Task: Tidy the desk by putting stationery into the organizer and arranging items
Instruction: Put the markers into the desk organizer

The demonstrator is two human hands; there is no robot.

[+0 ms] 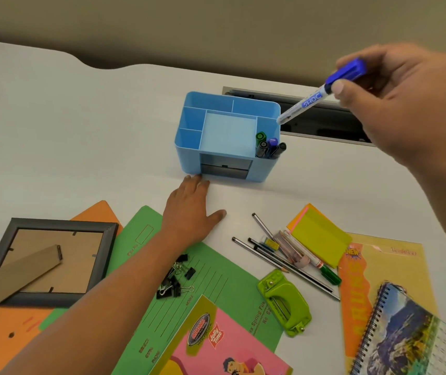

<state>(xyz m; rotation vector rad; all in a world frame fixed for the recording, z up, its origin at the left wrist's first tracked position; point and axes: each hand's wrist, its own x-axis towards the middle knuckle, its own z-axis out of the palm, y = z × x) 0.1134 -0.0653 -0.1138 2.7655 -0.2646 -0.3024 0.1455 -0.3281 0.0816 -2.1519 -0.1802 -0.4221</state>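
Note:
A light blue desk organizer [189, 123] stands in the middle of the white desk, with several markers [269, 147] upright in its right compartment. My right hand [400, 109] pinches a blue-capped white marker [316, 97], tilted, its lower end over the organizer's right rear corner. My left hand [192, 209] rests flat on the desk, fingertips touching the organizer's front base. Pencils and pens [284, 255] lie loose beside yellow sticky notes [319, 236].
A green hole punch [284, 301], black binder clips [175, 280] on a green folder [216, 299], a face-down picture frame [54, 255], orange folder [5, 328], colourful booklets [395, 263] and a spiral notebook [411, 334] fill the near desk. A cable slot [319, 123] lies behind the organizer.

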